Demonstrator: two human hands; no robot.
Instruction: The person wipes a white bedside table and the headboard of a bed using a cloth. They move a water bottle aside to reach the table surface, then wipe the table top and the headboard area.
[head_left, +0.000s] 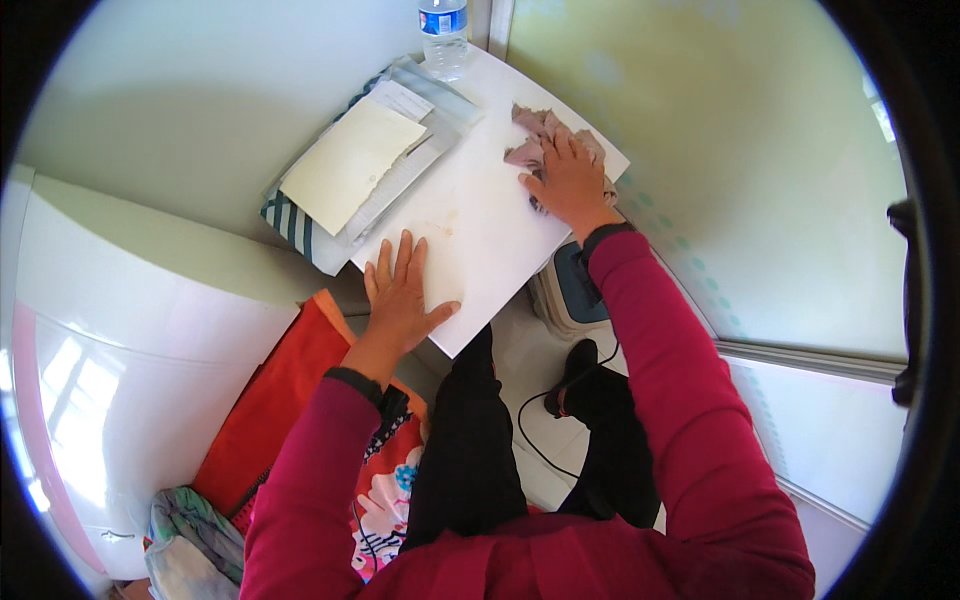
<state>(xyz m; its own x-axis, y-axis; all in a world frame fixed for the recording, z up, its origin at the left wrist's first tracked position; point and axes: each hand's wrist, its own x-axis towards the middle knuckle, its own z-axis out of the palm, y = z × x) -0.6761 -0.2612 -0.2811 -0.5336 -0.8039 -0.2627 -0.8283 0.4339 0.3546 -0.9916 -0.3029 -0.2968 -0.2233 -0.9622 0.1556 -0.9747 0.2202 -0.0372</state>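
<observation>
A white tabletop (480, 225) lies before me. My right hand (566, 176) presses a crumpled pinkish-brown cloth (531, 120) onto its right side; the cloth spreads out beyond the fingers, and part of it is hidden under the palm. Near the front left edge my left hand (401, 300) rests flat with fingers spread and holds nothing. A faint brownish stain (450, 221) shows between the hands. At the left of the tabletop, a torn-edged cream sheet (352, 165) lies on papers and a plastic packet with a striped end (291, 223).
A clear water bottle (444, 45) stands at the table's far corner by the wall. A white curved cabinet (150, 285) is at left, beside red patterned fabric (277, 397). Below the table's right edge are a blue-grey and white container (574, 289) and a black cable (525, 431).
</observation>
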